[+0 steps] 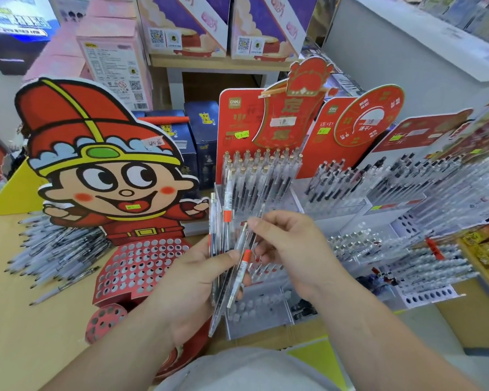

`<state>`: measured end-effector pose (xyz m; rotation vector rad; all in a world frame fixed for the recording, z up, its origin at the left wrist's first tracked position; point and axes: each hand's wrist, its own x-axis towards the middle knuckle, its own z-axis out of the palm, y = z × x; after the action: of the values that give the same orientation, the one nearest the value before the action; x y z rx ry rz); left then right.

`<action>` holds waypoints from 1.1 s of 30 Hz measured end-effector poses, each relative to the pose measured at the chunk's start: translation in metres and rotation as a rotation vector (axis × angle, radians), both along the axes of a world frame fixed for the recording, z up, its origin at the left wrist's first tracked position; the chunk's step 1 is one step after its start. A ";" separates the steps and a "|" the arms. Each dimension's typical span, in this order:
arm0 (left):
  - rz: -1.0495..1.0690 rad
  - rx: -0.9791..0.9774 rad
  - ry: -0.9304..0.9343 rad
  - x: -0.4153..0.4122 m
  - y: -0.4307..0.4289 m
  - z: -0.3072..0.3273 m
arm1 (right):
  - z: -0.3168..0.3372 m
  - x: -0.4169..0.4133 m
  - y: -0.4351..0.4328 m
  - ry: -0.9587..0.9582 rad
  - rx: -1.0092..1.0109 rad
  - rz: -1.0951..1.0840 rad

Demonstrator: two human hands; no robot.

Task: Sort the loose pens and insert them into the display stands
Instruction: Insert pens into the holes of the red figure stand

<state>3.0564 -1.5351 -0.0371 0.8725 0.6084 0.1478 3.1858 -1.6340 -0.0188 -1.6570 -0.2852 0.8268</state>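
Fingers (266, 222) of the right hand (294, 249) are pinching one orange-gripped pen (245, 259) in the bundle (226, 218) that the left hand (187, 280) is gripping, just above the clear stand (266, 309). Judging by this, drawing it out lengthwise is looking safest, then lowering it tip-down into a free hole, checking it against the gold-capped rows (261, 167) beyond

Clear pens (227, 221) fanned upright before a half-filled clear stand (280, 204)
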 end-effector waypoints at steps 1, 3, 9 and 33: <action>-0.002 0.003 0.003 0.001 0.000 0.000 | 0.001 0.002 -0.001 0.026 0.022 -0.009; 0.002 0.005 0.010 0.001 0.001 -0.001 | 0.003 0.005 -0.004 0.063 0.069 -0.045; 0.010 0.031 0.005 0.000 0.006 -0.001 | 0.012 0.021 -0.012 0.062 0.218 -0.198; 0.215 0.056 0.017 0.003 -0.008 -0.016 | -0.017 0.006 -0.056 0.058 0.249 -0.061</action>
<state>3.0597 -1.5426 -0.0535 0.8617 0.7167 0.3536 3.1919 -1.6905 -0.0356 -1.4008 -0.2835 0.7597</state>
